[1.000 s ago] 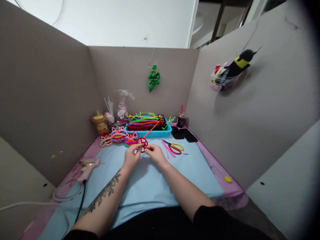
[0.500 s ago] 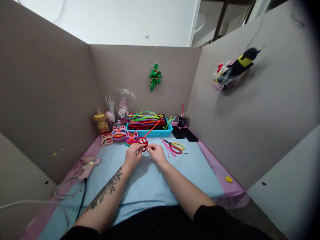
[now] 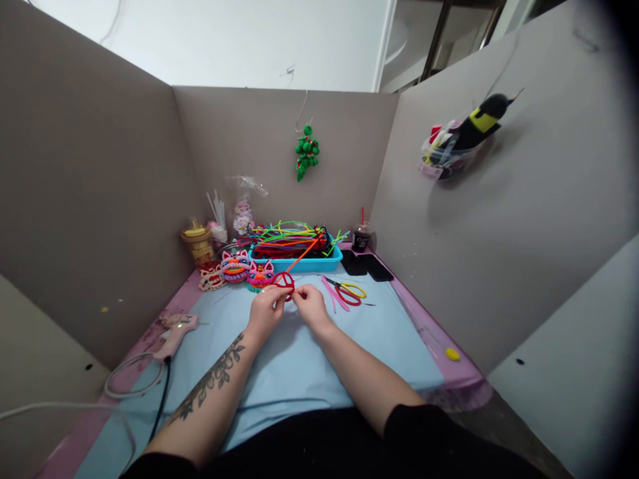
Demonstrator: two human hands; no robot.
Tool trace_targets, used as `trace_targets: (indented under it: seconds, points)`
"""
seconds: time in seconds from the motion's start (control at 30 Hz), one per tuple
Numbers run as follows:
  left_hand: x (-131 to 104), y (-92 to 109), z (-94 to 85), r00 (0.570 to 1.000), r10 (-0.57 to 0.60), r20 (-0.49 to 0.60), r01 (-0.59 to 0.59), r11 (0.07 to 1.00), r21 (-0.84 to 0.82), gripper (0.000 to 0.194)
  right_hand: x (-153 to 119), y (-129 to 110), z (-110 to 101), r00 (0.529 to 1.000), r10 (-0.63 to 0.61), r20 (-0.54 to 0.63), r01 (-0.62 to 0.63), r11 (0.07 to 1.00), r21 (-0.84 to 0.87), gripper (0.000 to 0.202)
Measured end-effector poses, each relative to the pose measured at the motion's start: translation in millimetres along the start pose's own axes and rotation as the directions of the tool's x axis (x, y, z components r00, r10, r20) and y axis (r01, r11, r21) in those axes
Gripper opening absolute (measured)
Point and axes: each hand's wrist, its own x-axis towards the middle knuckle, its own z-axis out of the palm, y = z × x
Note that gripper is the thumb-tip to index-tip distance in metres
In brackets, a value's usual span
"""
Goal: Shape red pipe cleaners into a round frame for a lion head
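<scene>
Between my hands is a round red frame of bent pipe cleaners [image 3: 283, 279], held above the blue cloth. My left hand [image 3: 267, 307] pinches its lower left side. The fingers of my right hand [image 3: 310, 306] are pressed together at its right edge, closed on the red pipe cleaner. An orange pipe cleaner [image 3: 302, 257] slants from the frame up toward the tray behind. Just behind my left hand sit several fuzzy animal-face figures [image 3: 235, 266]. To the right of my right hand lie red and yellow-handled scissors [image 3: 348, 293] and pink pipe cleaner strips [image 3: 335, 295].
A blue tray [image 3: 314, 265] heaped with coloured pipe cleaners stands at the back. A pink glue gun [image 3: 174, 334] with its cable lies left. Dark phone-like slabs [image 3: 377, 267] and a drink cup [image 3: 361, 238] are back right. Grey partitions [image 3: 279, 153] enclose the table on three sides.
The whole view has shifted slightly, moving the surroundings a little left. Both hands stay closed on the red frame in nearly the same pose.
</scene>
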Motion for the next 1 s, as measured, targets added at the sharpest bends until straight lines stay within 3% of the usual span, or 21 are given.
trace_targets:
  seconds: [0.2, 0.43, 0.67, 1.0]
  points:
    - [-1, 1, 4.3, 0.989, -0.145, -0.015, 0.141, 0.981, -0.136, 0.023, 0, -5, -3, 0.985, -0.165, -0.043, 0.151, 0.964, -0.220, 0.014]
    - [2, -9, 7.7, 0.929, -0.368, 0.026, 0.348, 0.851, -0.394, 0.023, -1, -4, -3, 0.975, -0.223, 0.017, 0.220, 0.941, -0.257, 0.012]
    - [3, -6, 7.6, 0.924, -0.381, 0.031, 0.350, 0.810, -0.470, 0.021, -2, -6, -4, 0.971, -0.240, 0.020, 0.234, 0.918, -0.321, 0.012]
    - [2, -4, 8.4, 0.908, -0.412, 0.075, 0.397, 0.789, -0.469, 0.023, -10, -15, -5, 0.931, -0.355, 0.081, 0.340, 0.770, -0.540, 0.012]
